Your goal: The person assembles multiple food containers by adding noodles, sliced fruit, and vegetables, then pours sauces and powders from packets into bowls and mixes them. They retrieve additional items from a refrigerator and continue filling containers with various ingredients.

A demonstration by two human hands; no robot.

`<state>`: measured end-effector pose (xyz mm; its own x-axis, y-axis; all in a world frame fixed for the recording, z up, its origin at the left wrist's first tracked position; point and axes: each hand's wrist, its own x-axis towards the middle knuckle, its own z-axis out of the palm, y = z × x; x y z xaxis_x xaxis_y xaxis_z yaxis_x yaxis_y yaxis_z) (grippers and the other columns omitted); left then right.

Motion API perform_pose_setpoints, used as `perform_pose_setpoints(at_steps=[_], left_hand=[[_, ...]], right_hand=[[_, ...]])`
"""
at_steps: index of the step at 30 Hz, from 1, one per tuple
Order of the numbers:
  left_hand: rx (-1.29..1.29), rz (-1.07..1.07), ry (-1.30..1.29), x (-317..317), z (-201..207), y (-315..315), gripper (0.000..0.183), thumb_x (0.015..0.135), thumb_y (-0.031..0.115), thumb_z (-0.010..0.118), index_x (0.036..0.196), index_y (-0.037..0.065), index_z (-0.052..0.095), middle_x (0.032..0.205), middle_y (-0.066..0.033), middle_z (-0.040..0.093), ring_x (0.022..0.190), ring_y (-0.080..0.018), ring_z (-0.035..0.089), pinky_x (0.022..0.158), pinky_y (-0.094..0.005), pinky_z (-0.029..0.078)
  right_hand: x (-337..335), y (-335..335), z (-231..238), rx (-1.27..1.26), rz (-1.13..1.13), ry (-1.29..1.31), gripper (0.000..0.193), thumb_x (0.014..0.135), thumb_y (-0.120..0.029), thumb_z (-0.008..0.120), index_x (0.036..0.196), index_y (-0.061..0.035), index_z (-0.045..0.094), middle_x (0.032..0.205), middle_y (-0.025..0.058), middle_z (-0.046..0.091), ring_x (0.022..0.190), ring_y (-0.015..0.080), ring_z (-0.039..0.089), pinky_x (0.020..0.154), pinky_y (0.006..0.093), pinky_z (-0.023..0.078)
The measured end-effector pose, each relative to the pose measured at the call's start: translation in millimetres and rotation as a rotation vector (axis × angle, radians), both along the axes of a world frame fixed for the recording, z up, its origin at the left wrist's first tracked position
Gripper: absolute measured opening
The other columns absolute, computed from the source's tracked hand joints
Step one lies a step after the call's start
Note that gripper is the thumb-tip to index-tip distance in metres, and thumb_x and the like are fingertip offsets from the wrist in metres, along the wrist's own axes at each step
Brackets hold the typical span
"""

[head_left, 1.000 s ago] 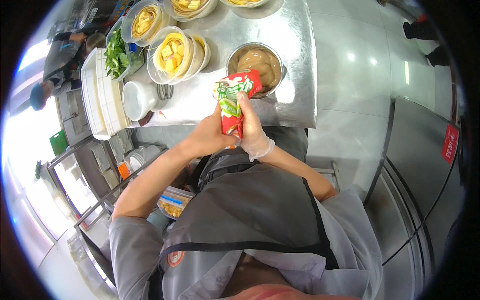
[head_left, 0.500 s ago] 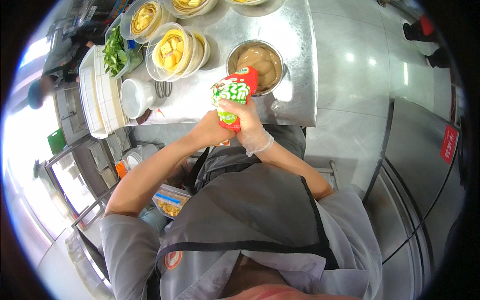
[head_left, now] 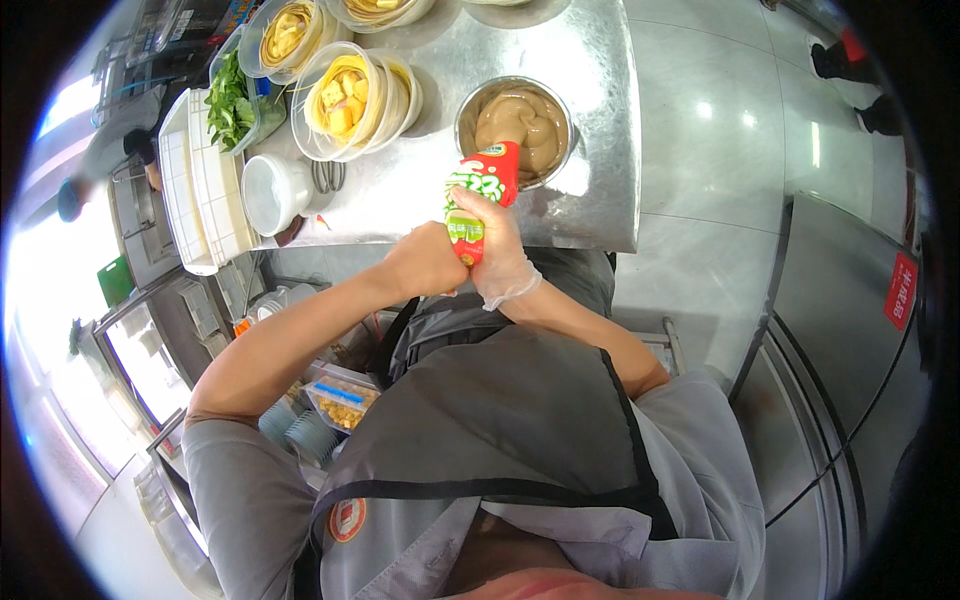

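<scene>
Right hand (head_left: 497, 238) clasps a red pouch (head_left: 499, 168) jutting beyond it.

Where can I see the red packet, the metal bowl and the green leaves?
Red packet (head_left: 495, 176), head view: on the upper part of its printed front.
Metal bowl (head_left: 465, 120), head view: on its inner wall, left side.
Green leaves (head_left: 230, 107), head view: on the middle of the pile.

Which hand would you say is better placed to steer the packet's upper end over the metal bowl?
Probably the right hand: it grips the red packet around its middle, nearer the metal bowl. The left hand is at the packet's bottom end, farther from the bowl.
</scene>
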<state>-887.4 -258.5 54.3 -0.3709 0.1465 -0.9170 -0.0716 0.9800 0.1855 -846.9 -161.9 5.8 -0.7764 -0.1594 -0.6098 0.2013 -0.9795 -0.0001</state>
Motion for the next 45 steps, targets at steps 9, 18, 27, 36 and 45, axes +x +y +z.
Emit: perform_pose_setpoints(at_steps=[9, 18, 27, 36, 45], left_hand=[[0.21, 0.408, 0.061, 12, 22, -4, 0.026, 0.072, 0.007, 0.062, 0.096, -0.003, 0.057, 0.074, -0.0124, 0.065, 0.067, -0.0229, 0.067, 0.058, -0.0351, 0.052], [0.13, 0.465, -0.056, 3, 34, -14, 0.031, 0.083, 0.013, 0.062, 0.108, -0.002, 0.055, 0.079, -0.0087, 0.062, 0.068, -0.0157, 0.062, 0.056, -0.0293, 0.049], [0.429, 0.094, 0.307, 0, 3, -23, 0.033, 0.078, 0.01, 0.064, 0.108, 0.0, 0.056, 0.094, -0.0113, 0.065, 0.091, -0.0203, 0.06, 0.079, -0.0344, 0.048], [0.3, 0.189, 0.161, 1, -1, -12, 0.032, 0.073, 0.016, 0.06, 0.099, -0.003, 0.058, 0.09, -0.0216, 0.063, 0.088, -0.0323, 0.061, 0.077, -0.0393, 0.049], [0.127, -0.114, 0.247, 3, 1, -1, 0.033, 0.075, 0.024, 0.053, 0.081, -0.007, 0.06, 0.081, -0.0313, 0.06, 0.079, -0.0438, 0.06, 0.073, -0.0482, 0.049]], right_hand=[[0, -1, -3, -0.12, -0.093, 0.05, 0.025, 0.089, -0.024, 0.061, 0.105, -0.0058, 0.055, 0.092, 0.0033, 0.06, 0.085, 0.0155, 0.06, 0.08, 0.0336, 0.05], [-1, -3, 2, -0.121, 0.042, 0.283, 0.05, 0.089, -0.021, 0.059, 0.13, -0.0013, 0.038, 0.123, 0.0143, 0.055, 0.111, 0.0288, 0.055, 0.094, 0.0426, 0.046], [12, -14, 9, 0.132, 0.079, 0.383, 0.042, 0.078, -0.002, 0.065, 0.118, 0.0003, 0.052, 0.114, 0.0096, 0.061, 0.106, 0.0178, 0.057, 0.097, 0.0323, 0.04], [13, -11, 1, 0.008, 0.096, 0.173, 0.023, 0.085, -0.007, 0.061, 0.107, -0.002, 0.055, 0.097, 0.0039, 0.06, 0.097, 0.0166, 0.058, 0.093, 0.0333, 0.044], [7, -11, 1, 0.045, 0.059, -0.004, 0.015, 0.088, -0.012, 0.061, 0.101, -0.0053, 0.055, 0.091, 0.0001, 0.058, 0.085, 0.0103, 0.057, 0.082, 0.0295, 0.048]])
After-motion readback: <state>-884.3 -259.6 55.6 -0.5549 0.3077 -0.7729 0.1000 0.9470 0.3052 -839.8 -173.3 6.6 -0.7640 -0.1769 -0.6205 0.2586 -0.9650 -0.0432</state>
